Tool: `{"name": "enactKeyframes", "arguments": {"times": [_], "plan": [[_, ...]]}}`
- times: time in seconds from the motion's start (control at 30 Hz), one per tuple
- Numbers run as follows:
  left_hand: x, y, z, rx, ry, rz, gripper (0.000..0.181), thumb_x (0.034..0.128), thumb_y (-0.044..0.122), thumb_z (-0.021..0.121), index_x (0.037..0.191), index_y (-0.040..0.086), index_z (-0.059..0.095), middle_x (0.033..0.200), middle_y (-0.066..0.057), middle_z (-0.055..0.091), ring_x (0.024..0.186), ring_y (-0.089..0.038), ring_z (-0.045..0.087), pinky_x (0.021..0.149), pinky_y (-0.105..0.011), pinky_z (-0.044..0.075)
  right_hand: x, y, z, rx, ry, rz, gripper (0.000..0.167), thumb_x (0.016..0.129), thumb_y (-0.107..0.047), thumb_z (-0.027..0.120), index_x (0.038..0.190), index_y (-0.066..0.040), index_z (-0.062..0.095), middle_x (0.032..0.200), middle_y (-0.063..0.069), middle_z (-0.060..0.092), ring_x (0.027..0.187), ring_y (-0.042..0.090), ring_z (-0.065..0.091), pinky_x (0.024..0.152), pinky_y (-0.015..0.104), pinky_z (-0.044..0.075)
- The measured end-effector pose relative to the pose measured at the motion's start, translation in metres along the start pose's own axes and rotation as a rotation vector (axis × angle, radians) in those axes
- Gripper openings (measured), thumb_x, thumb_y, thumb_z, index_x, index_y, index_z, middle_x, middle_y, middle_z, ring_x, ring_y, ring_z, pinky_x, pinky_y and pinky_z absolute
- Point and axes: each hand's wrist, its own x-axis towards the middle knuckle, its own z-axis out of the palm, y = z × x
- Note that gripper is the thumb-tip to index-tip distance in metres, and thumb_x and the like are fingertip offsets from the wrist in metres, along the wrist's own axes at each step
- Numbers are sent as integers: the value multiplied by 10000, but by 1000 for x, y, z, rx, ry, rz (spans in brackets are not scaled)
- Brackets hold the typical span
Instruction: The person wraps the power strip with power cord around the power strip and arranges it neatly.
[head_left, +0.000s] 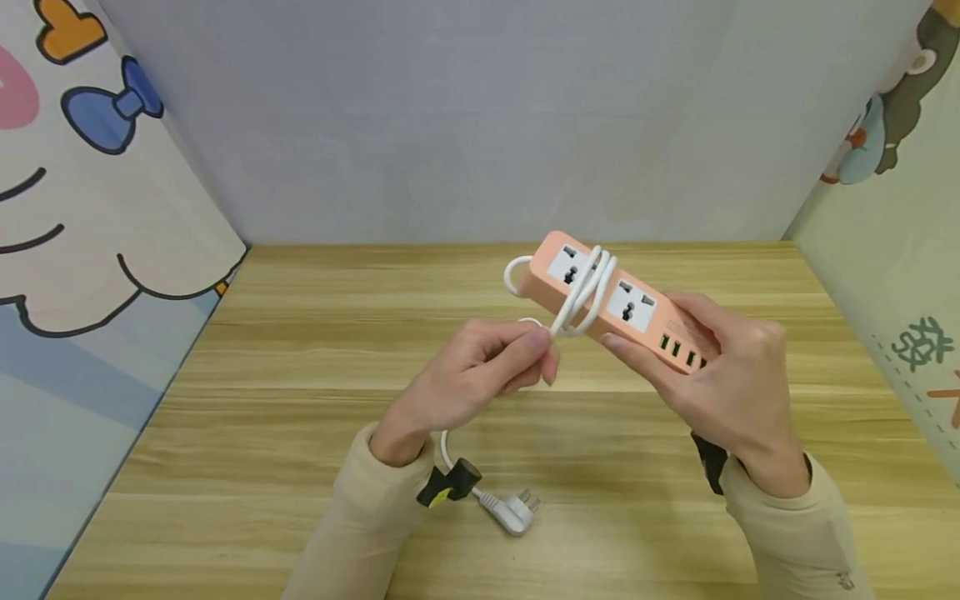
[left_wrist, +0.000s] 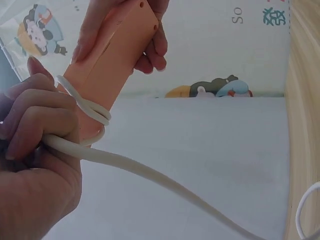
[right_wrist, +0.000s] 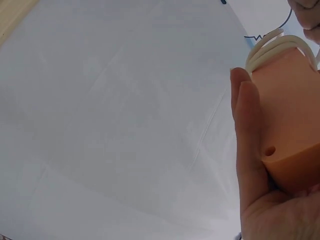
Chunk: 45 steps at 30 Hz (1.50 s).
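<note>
The right hand (head_left: pixel 738 387) grips the USB end of a peach power strip (head_left: pixel 652 321), held tilted above the table with its sockets facing up. White cable (head_left: pixel 588 292) is looped around the strip between its two white socket panels. Just left of these loops, the left hand (head_left: pixel 487 367) pinches the cable. In the left wrist view, curled fingers (left_wrist: pixel 45 110) close round the cable (left_wrist: pixel 150 172), which trails off to the lower right. The right wrist view has the right hand (right_wrist: pixel 255 165) along the strip's side (right_wrist: pixel 290 105).
The white three-pin plug (head_left: pixel 516 512) lies on the wooden table (head_left: pixel 262 400), near the left wrist, with cable running to it. A plain pale wall (head_left: pixel 480 125) stands behind the table. Cartoon-printed panels (head_left: pixel 97 225) flank it on both sides.
</note>
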Motion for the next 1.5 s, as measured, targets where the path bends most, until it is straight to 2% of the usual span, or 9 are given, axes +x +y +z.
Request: {"name": "enactKeyframes", "arguments": {"times": [0.23, 0.5, 0.6, 0.73, 0.83, 1.0, 1.2, 1.5], "plan": [[0, -5, -5, -49, -83, 22, 399, 1106, 175, 389, 939, -92, 634, 591, -92, 270, 533, -145, 240, 541, -238, 237, 2, 1, -5, 65, 11, 21, 421, 601, -73, 955, 976, 2, 778, 683, 117, 706, 485, -24, 478, 484, 125, 354], [1, -8, -13, -40, -190, 22, 381, 1103, 155, 361, 987, -90, 629, 586, -90, 255, 526, -122, 221, 532, -235, 216, 3, 2, -7, 86, 0, 30, 426, 598, -30, 946, 989, 0, 780, 719, 114, 716, 496, -29, 491, 479, 123, 363], [1, -10, -16, -40, -231, 18, 389, 1101, 140, 345, 991, -97, 634, 590, -101, 266, 537, -126, 236, 544, -237, 233, 2, 2, -7, 94, -6, 37, 424, 598, -22, 946, 989, -4, 782, 724, 41, 707, 487, -23, 494, 471, 128, 368], [1, -10, -20, -23, -262, -1, 415, 1104, 150, 334, 988, -91, 652, 601, -141, 293, 555, -152, 269, 578, -243, 271, 2, 3, -8, 106, -2, 45, 422, 596, -11, 944, 987, -7, 784, 751, -157, 672, 484, -21, 499, 466, 132, 372], [0, -10, -22, -9, -262, -25, 419, 1104, 163, 339, 985, -78, 660, 616, -155, 306, 575, -184, 289, 608, -249, 294, 2, 3, -9, 108, 0, 45, 428, 592, -15, 946, 990, -13, 786, 774, -242, 653, 491, -23, 502, 472, 132, 373], [-2, -14, -25, -33, -242, -87, 404, 1095, 150, 378, 918, -82, 657, 644, -63, 284, 609, -158, 259, 634, -238, 281, 3, 1, -10, 123, 0, 48, 419, 593, -4, 943, 982, -11, 787, 783, -235, 665, 497, -19, 526, 479, 127, 392], [-1, -16, -27, -55, -190, -172, 393, 1091, 179, 419, 859, -66, 621, 709, 15, 383, 672, -106, 305, 688, -247, 344, 4, 1, -12, 133, -3, 57, 422, 591, 6, 941, 983, -7, 787, 790, -263, 665, 498, -27, 530, 474, 124, 390], [1, -21, -29, 95, -165, -210, 388, 1059, 213, 456, 749, 36, 608, 712, 9, 497, 638, -122, 360, 627, -241, 317, 3, -2, -13, 172, -37, 69, 429, 613, 33, 920, 1017, -6, 781, 825, -256, 687, 519, -9, 546, 485, 133, 407]]}}
